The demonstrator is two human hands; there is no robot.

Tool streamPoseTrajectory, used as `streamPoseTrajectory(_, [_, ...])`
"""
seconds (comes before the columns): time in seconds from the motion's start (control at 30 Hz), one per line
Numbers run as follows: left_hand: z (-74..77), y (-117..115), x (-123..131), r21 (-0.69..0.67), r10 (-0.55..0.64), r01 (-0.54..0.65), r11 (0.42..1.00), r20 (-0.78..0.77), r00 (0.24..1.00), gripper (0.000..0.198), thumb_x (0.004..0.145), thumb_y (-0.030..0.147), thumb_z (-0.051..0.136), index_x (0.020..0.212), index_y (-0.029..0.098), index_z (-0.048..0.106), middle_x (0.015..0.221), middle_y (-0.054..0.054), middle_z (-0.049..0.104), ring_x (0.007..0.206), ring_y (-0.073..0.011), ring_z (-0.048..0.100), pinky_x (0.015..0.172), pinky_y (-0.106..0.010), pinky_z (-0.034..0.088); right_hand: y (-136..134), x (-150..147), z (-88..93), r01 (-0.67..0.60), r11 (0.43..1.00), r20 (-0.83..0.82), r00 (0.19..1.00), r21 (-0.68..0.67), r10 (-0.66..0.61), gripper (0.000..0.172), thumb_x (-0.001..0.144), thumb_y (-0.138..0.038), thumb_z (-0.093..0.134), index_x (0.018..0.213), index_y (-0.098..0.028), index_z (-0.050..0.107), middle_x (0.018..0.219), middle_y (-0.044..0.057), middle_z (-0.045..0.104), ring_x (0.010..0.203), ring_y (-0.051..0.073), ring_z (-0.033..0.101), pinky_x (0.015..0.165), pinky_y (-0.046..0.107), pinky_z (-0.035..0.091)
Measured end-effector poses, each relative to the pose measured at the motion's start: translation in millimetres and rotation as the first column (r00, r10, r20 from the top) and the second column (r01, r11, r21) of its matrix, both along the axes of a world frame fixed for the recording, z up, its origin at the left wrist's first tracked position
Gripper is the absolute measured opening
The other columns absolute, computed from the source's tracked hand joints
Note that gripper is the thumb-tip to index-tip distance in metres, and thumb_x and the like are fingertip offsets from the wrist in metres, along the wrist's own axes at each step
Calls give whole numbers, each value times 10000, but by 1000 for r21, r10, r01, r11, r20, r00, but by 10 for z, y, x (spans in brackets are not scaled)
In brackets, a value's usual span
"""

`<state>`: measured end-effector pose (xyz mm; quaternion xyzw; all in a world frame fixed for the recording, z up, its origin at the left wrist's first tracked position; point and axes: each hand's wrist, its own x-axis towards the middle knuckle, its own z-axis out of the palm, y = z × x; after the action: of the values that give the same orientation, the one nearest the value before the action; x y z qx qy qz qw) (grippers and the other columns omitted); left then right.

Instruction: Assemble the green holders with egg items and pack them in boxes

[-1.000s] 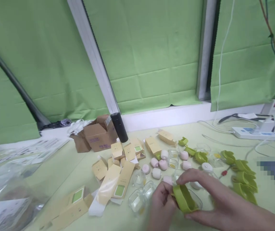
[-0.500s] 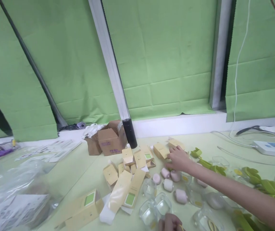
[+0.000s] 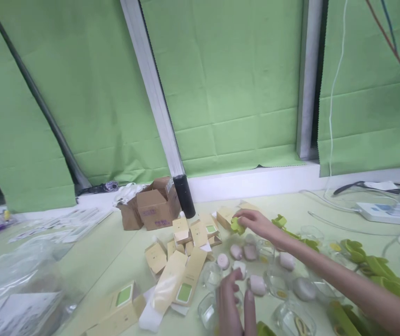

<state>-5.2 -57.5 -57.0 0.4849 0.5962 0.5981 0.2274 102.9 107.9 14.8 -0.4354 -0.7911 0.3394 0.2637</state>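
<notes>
My right hand [image 3: 252,221] reaches in from the right, fingers closed on a lime-green scalloped piece [image 3: 237,226] beside a small tan box [image 3: 224,217]. At the bottom, my left hand [image 3: 228,301] has its fingers and thumb apart, with nothing seen between them. Its fingertips come close to a whitish rounded cylinder [image 3: 239,269]; I cannot tell whether they touch. Around both hands lie several pale pink cylinders [image 3: 257,284] and clear plastic cups [image 3: 212,274]. Another green piece [image 3: 265,329] shows just right of the left hand.
Tan cartons [image 3: 186,280] are heaped left of the hands. Behind them stand an open brown cardboard box [image 3: 153,210] and a black cylinder [image 3: 184,196]. Plastic bags [image 3: 28,261] cover the left side. More green pieces [image 3: 382,270] and a white power strip [image 3: 378,212] are at right.
My right hand has moved slightly left and now shows the green piece in its fingers. My left hand has come further up into view with its fingers spread. The view has shifted slightly.
</notes>
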Motion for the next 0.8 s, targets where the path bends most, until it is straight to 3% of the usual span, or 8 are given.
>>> streamPoseTrajectory(0.1, [243,118,45,-82,-147,178,981,298,943,670,800,529,569,1347,172,422,1285,-177,537,1003,-265,574,863,-364,416,-368,168,91,-137,988,-182,976,-67,123,447,966,-244,207,1057,-124,629,922,77,677,845,178,644,733,304,522])
streamPoseTrajectory(0.2, [379,168,169,-20,-343,451,892,620,706,770,770,561,603,1394,192,344,1258,-184,568,1023,-307,611,872,-423,450,-684,404,149,-189,976,-271,950,-112,153,466,962,-420,296,953,-157,681,850,57,667,750,169,621,673,295,504])
streamPoseTrajectory(0.33, [393,105,272,85,-387,515,853,765,515,543,725,448,713,1179,206,542,1228,-144,595,1023,-307,633,875,-418,479,-840,803,193,-15,998,-147,989,65,24,323,847,-484,569,981,-222,703,884,35,626,708,160,550,638,299,457])
streamPoseTrajectory(0.4, [382,69,261,95,-391,524,846,780,489,402,714,384,742,1029,187,588,1134,-120,638,1015,-300,640,859,-397,490,-885,953,181,-95,974,53,995,205,86,209,832,-405,624,862,-228,732,906,37,614,803,186,561,700,319,452])
streamPoseTrajectory(0.53, [397,47,201,85,-368,538,838,816,445,452,700,302,766,1065,205,517,978,-56,659,815,-224,673,683,-330,523,-960,939,43,-478,812,479,829,336,289,24,724,-208,766,708,-223,755,1076,60,626,1019,245,533,800,350,412])
streamPoseTrajectory(0.6, [416,47,184,78,-349,536,840,834,426,511,706,292,763,1119,204,476,942,-43,653,723,-174,647,606,-282,504,-942,809,-49,-633,702,610,708,327,355,77,666,-160,803,685,-222,761,984,56,662,978,240,547,748,328,404])
streamPoseTrajectory(0.7, [436,46,173,76,-326,520,851,853,408,493,709,262,760,1106,183,479,901,-40,650,689,-138,615,610,-255,486,-850,640,-136,-777,563,696,569,280,439,106,613,-155,827,645,-229,759,920,36,681,958,233,549,699,306,388])
streamPoseTrajectory(0.8, [440,52,159,106,-310,469,877,871,381,431,687,229,775,1027,189,514,863,-23,655,687,-124,605,669,-257,486,-779,625,-152,-817,506,697,533,277,480,72,635,-205,821,634,-216,749,996,45,666,970,230,540,695,299,386])
